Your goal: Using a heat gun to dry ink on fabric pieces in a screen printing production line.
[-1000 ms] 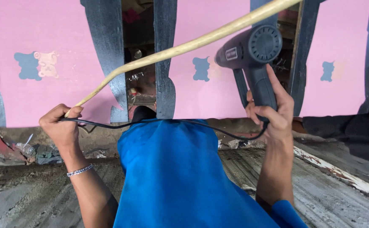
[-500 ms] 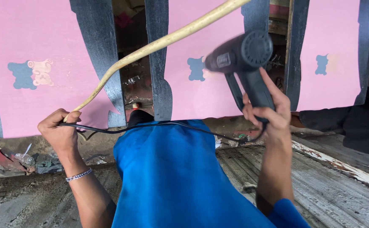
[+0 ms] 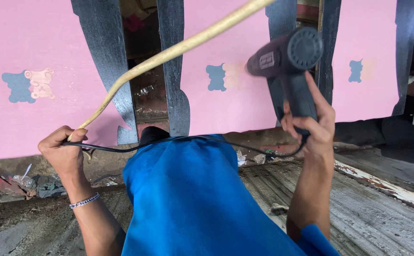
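Note:
My right hand point(image 3: 311, 128) grips the handle of a dark heat gun point(image 3: 285, 61), its nozzle pointing left toward a pale bent cane rod point(image 3: 178, 47). The rod runs from the top right down to my left hand point(image 3: 64, 151), which is closed around its lower end. The gun's black cord point(image 3: 169, 141) hangs in a shallow loop between both hands and also passes under my left hand. My blue-clothed knee point(image 3: 188, 199) fills the lower middle, under the cord.
Pink panels point(image 3: 230, 104) with small bear shapes hang behind, separated by dark carved wooden posts point(image 3: 171, 71). A worn wooden floor point(image 3: 368, 208) lies below, with scraps and rubbish point(image 3: 41, 187) along the wall at left. A bracelet circles my left wrist.
The heat gun has swung left and its rear now faces me more. The view has shifted closer. My left hand keeps hold of the rod's end.

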